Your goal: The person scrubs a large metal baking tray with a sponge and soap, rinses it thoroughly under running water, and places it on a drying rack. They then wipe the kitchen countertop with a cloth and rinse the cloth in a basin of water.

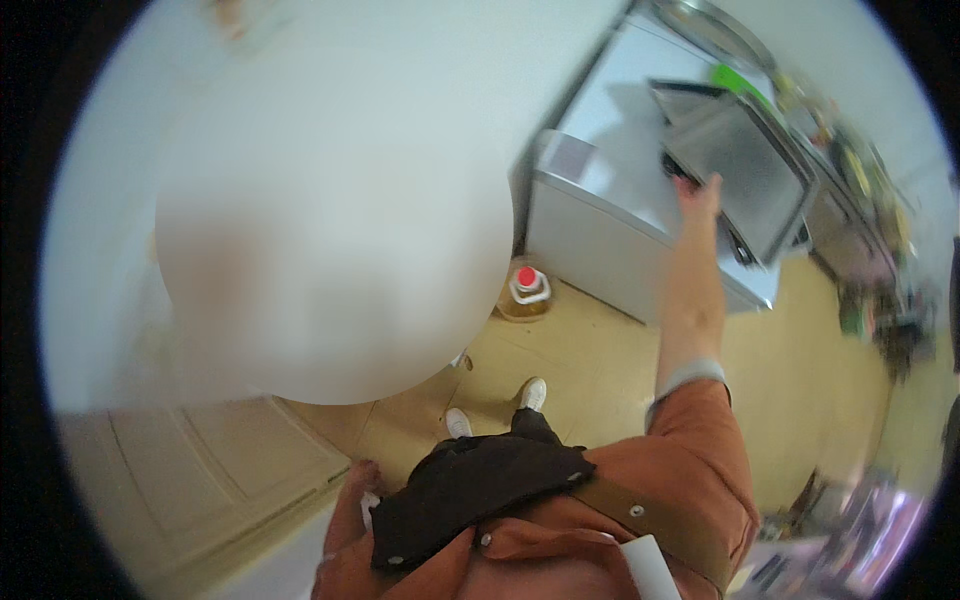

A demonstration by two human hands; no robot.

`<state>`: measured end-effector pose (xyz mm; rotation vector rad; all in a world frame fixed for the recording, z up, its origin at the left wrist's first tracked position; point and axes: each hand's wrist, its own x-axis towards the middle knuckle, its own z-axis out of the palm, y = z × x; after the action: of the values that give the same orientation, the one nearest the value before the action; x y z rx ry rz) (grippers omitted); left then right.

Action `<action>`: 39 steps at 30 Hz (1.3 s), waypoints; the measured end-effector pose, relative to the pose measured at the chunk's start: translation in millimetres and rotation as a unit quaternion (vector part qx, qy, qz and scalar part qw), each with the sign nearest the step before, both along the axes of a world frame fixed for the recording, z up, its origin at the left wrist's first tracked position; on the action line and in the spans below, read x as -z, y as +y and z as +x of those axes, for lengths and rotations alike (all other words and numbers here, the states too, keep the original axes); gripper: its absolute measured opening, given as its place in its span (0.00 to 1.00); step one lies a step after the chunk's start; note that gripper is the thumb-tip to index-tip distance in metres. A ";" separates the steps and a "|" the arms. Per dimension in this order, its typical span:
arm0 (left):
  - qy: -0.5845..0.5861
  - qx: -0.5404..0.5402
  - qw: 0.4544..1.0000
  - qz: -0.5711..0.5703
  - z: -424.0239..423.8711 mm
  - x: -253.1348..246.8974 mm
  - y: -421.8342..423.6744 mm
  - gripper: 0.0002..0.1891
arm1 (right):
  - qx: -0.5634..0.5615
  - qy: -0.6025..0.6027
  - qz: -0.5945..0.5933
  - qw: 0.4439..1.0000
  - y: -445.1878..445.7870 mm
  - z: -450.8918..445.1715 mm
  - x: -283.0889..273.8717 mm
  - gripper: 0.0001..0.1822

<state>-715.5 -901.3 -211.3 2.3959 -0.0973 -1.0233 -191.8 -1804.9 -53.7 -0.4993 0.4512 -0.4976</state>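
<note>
At the upper right, my right hand (697, 196) is on the near edge of a grey, dark-rimmed, rectangular tray-like panel (750, 165), with thumb and fingers at its dark edge. The panel is tilted over the white top of a box-shaped appliance (600, 217); motion blur hides its details. Beneath or beside it show other dark-edged parts. My left hand (365, 474) hangs low at the left, beside the dark cloth at my waist. Something white shows near its wrist. Its fingers are too unclear to tell whether they hold anything.
On the floor beside the appliance stands a clear plastic jug (527, 292) with a red cap. A round metal tray (716, 34) and a bright green item (739, 82) are at the appliance's far side. A panelled door (225, 450) is at lower left. A large blurred disc hides the middle left.
</note>
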 end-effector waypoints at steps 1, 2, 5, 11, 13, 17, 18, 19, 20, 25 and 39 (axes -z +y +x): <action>-0.019 0.090 0.993 0.072 -7.4 -1.5 0.7 0.11 | -0.010 0.031 -0.027 0.999 30.6 -1.6 -1.6 0.32; -0.044 0.296 0.938 0.174 7.4 -4.9 -6.3 0.10 | -0.064 -0.005 -0.037 0.997 19.6 -10.1 -7.7 0.34; 0.074 -0.244 0.966 0.038 -40.7 1.8 49.3 0.10 | -0.148 0.134 -0.097 0.975 108.0 -50.6 8.5 0.43; 0.016 -0.420 0.905 -0.066 -1.0 1.6 109.8 0.17 | -0.268 0.157 -0.117 0.943 274.1 -183.3 74.2 0.12; 0.024 -0.518 0.846 -0.123 10.4 2.3 140.6 0.17 | -0.234 0.279 -0.102 0.926 331.8 -236.6 109.5 0.10; -0.057 -0.527 0.848 -0.011 -6.2 72.7 232.1 0.15 | -0.591 0.410 -0.332 0.610 441.0 -357.6 174.3 0.08; -0.040 -0.565 0.819 -0.091 3.0 71.9 242.7 0.15 | -0.613 0.433 -0.365 0.551 473.6 -368.0 174.7 0.08; -0.024 -0.590 0.789 -0.168 20.6 60.8 251.4 0.15 | -0.628 0.452 -0.390 0.500 508.4 -377.8 175.4 0.08; -0.005 -0.617 0.750 -0.237 28.6 45.4 271.0 0.15 | -0.633 0.452 -0.396 0.488 549.0 -377.1 174.7 0.08; -0.054 -0.466 0.871 -0.146 139.1 -64.8 356.8 0.17 | -0.632 0.422 -0.439 0.480 683.1 -332.6 178.3 0.09; -0.065 -0.541 0.835 -0.077 212.0 17.6 786.4 0.14 | -0.624 0.435 -0.475 0.442 968.0 -173.3 171.1 0.11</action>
<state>-503.5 -114.8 -228.9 1.8551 0.9795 -0.2733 -365.1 -836.9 -224.8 -2.0330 0.5924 1.2079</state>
